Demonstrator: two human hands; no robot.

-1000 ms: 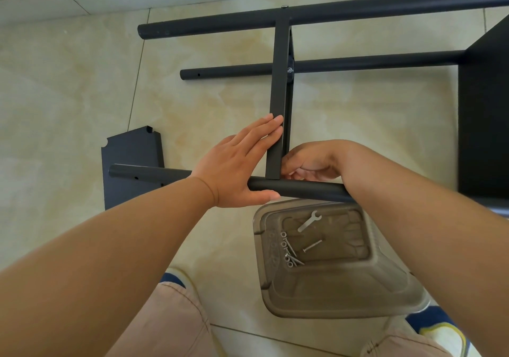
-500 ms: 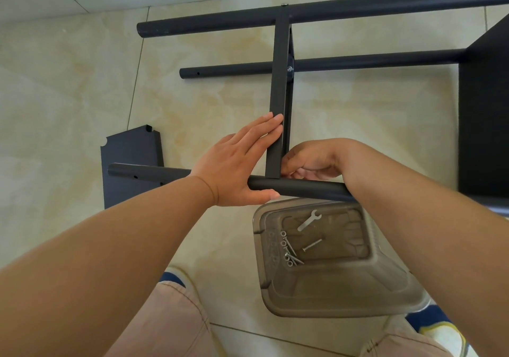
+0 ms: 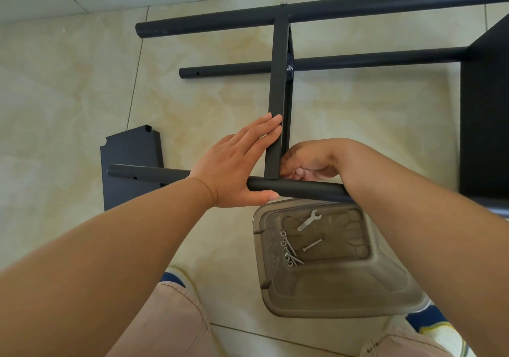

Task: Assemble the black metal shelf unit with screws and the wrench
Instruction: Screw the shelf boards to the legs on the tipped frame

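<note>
Down on the tiled floor [image 3: 82,86] the black shelf frame lies on its side, and the person is crouched right over it. The left hand [image 3: 237,166] is flat and spread, fingers straight against the side of the upright cross panel [image 3: 278,86], with the thumb hooked under the nearest black tube [image 3: 303,190]. The right hand [image 3: 308,161] is tucked in on the other side of that panel, just above the same tube, fingers curled in at the joint; what they pinch there I cannot tell, the panel hides it. So the two hands sit close together, one either side of the panel, not touching each other. Beyond them two more tubes run across: a middle tube [image 3: 358,60] with a bolt head [image 3: 289,67] showing where the panel meets it, and a far tube [image 3: 358,5]. A dark shelf board [image 3: 487,108] stands at the right edge. A loose black plate [image 3: 129,152] lies flat under the left end of the near tube. Just below the hands sits a clear plastic bin [image 3: 338,298], and in its bottom lie the small flat wrench [image 3: 309,220], a lone screw [image 3: 312,245] and a cluster of screws with washers [image 3: 289,252]. Pinkish trouser knees [image 3: 170,321] frame the bottom.
</note>
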